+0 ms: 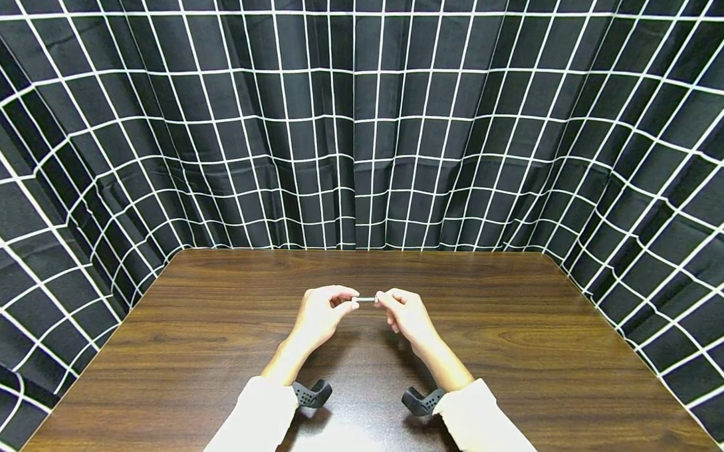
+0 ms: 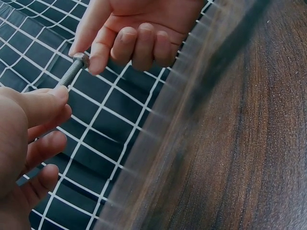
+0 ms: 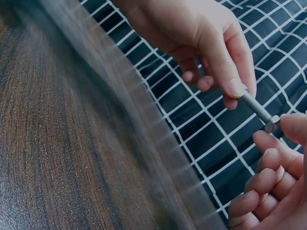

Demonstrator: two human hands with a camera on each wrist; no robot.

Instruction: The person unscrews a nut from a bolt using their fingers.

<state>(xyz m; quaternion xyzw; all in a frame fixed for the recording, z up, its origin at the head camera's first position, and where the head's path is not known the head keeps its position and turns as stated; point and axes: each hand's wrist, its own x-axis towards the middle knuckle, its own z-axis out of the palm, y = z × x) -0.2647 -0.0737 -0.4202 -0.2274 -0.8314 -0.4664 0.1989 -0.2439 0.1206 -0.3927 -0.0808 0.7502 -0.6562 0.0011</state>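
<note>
A small silver bolt [image 1: 366,299] with a threaded shank is held level between the two hands, above the table. My left hand [image 1: 323,312] pinches its left end between thumb and fingertips, which hide that end. At the other end sits a hexagonal metal piece [image 3: 272,124]; whether it is the bolt's head or a nut I cannot tell. The thumb and index finger of my right hand [image 1: 408,315] pinch this piece. In the left wrist view, the bare thread [image 2: 71,74] shows between the two grips, and the right hand's other fingers are curled towards its palm.
Beneath the hands lies a brown wood-grain table [image 1: 228,294]. A black curtain with a white grid [image 1: 365,133] surrounds its back and sides. Dark bands [image 1: 311,394] are on both wrists, beside white sleeves [image 1: 253,415].
</note>
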